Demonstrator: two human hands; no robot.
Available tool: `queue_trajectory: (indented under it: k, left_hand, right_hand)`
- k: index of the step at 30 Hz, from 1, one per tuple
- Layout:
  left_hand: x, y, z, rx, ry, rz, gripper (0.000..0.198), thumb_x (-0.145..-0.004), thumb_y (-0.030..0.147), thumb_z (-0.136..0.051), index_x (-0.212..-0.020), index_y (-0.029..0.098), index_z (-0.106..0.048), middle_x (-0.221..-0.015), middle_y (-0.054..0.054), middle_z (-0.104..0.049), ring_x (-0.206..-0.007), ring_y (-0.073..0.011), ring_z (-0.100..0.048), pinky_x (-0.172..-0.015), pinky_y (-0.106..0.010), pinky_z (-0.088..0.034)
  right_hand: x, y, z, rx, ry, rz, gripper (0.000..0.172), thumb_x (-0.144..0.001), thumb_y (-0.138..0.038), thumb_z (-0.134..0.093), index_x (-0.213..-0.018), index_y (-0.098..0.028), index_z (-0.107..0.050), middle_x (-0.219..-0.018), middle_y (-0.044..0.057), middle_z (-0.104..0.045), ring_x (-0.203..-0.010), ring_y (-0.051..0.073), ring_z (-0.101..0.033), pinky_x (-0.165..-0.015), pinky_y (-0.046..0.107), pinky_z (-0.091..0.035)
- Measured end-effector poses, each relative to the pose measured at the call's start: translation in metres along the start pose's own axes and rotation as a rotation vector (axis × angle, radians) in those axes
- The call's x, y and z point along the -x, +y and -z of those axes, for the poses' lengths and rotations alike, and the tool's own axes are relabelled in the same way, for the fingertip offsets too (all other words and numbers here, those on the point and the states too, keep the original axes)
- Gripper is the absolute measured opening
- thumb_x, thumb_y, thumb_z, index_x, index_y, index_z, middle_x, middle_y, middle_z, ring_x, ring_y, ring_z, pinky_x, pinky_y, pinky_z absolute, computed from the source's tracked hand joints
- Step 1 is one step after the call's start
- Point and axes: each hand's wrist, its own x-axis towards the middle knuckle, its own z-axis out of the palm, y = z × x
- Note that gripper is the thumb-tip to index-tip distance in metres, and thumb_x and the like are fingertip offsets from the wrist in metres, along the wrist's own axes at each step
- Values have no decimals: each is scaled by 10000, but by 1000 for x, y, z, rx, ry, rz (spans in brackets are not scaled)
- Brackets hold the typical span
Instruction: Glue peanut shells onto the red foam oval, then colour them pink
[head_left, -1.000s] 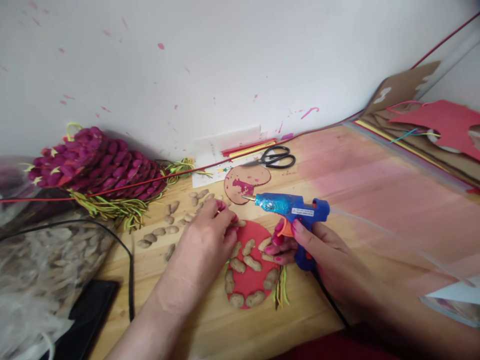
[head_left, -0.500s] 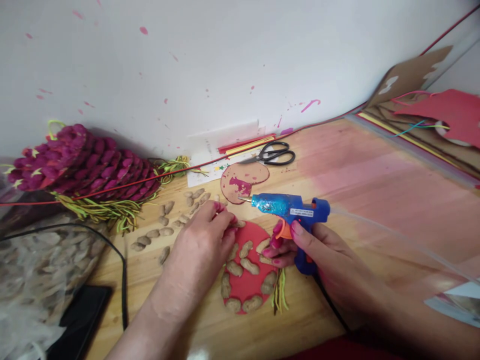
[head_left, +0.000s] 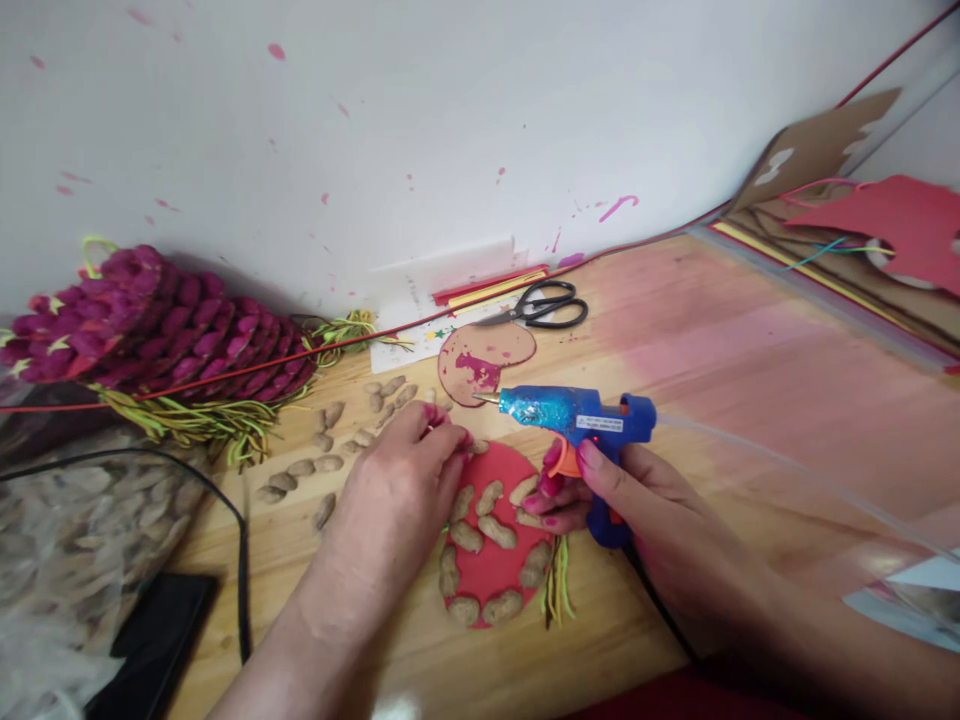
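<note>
My left hand (head_left: 401,485) rests on the upper left rim of a red oval foam piece (head_left: 493,560), its fingertips pressing a peanut (head_left: 480,447) against the red surface. Several peanuts (head_left: 491,530) are stuck round the oval's edge and middle. To the right, my right hand (head_left: 607,490) grips a blue glue gun (head_left: 577,415) by the handle, one finger on the orange trigger. The gun's nozzle points left, just above the oval's top edge. A clear glue stick trails from the gun's back.
Loose peanuts (head_left: 330,455) lie on the wooden table (head_left: 712,370) left of my hand. A purple petal craft (head_left: 157,325) leans at the wall. Black scissors (head_left: 544,305), a brown cut-out (head_left: 484,355), a bag of peanuts (head_left: 75,540) and a black cable (head_left: 241,560) are around.
The view has shifted slightly down and right. Both hands keep their hold, with the left fingers still pressing the peanut at the oval's top.
</note>
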Motion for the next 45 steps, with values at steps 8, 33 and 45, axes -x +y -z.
queue_trajectory:
  k: [8,33,45]
  left_hand:
    - [0,1,-1,-1,-8,19,114,-932,182,-581,-924,216,-690,-932,-46,-606,-833,-163,-616,-737,-291,-511]
    - [-3,13,1,15,-20,144,240,-923,160,-543,-735,209,-684,-840,-24,-577,-746,-135,-560,-675,-269,-435]
    - [-4,20,4,-15,-49,198,256,-922,147,-513,-752,203,-698,-871,-45,-588,-754,-166,-576,-668,-304,-462]
  right_hand:
    - [0,0,0,0,2,10,420,-818,-584,-726,-921,-182,-657,-893,61,-763,-819,195,-759,-717,293,-597]
    - [0,-2,-2,49,14,11,398,-850,-575,-692,-928,-186,-655,-899,65,-769,-808,198,-759,-729,311,-602]
    - [0,-2,-4,54,43,40,377,-837,-555,-717,-892,-188,-651,-829,47,-759,-745,189,-752,-691,307,-617]
